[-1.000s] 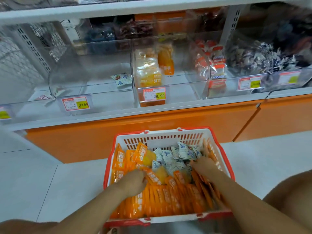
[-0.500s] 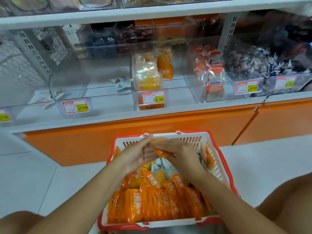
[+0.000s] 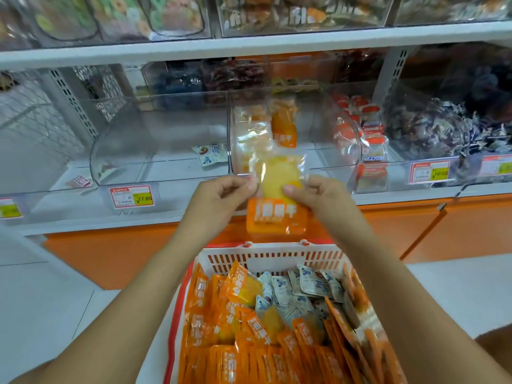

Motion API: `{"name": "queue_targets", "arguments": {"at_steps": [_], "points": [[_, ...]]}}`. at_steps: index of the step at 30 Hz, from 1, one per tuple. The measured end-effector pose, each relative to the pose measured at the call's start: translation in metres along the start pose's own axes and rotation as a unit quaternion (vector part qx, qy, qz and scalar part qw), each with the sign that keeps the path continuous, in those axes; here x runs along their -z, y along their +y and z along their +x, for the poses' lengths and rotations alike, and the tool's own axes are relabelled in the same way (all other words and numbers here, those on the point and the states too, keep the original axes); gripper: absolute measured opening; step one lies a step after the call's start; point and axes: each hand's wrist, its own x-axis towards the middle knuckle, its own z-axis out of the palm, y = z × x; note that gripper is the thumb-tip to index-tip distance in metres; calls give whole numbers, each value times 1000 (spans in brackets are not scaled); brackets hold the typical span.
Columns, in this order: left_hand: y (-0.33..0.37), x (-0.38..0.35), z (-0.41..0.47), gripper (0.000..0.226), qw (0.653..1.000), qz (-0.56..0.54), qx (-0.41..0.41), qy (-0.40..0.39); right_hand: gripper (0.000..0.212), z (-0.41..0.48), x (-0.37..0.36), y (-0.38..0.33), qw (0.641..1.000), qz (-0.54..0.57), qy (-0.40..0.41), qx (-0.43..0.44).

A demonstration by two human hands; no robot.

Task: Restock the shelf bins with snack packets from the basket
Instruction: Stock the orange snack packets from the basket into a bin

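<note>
One orange snack packet (image 3: 277, 217) is held above the basket (image 3: 271, 248), pinched at both side edges by the left hand (image 3: 221, 200) and right hand (image 3: 318, 199); it is judged light, limp, slippery, best gripped at sealed edges.

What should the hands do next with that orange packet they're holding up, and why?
Probably lift the orange packet forward over the front wall of the middle clear bin and let go. The left hand and right hand both pinch it just in front of that bin, which holds a matching packet.
</note>
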Motion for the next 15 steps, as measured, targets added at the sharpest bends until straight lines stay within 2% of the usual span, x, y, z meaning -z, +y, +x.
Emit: {"name": "queue_targets", "arguments": {"at_steps": [3,4,6,7,9,11,15], "points": [[-8,7,14,31,967,225,-80,89,6,45,22,-14,991,16,124,46],[-12,9,18,40,953,276,-82,89,8,61,31,-16,985,-3,159,60],[-21,9,25,54,935,347,-54,50,28,93,47,-18,972,-53,217,70],[-25,8,28,59,927,371,-45,28,33,109,54,-19,966,-61,240,74],[-32,7,31,63,916,398,-57,5,24,141,63,-21,958,-62,268,80],[-33,8,31,64,914,401,-65,14,18,171,67,-22,952,-100,280,70],[-30,13,30,53,902,419,-89,51,31,222,60,-18,937,-219,272,16]]}}
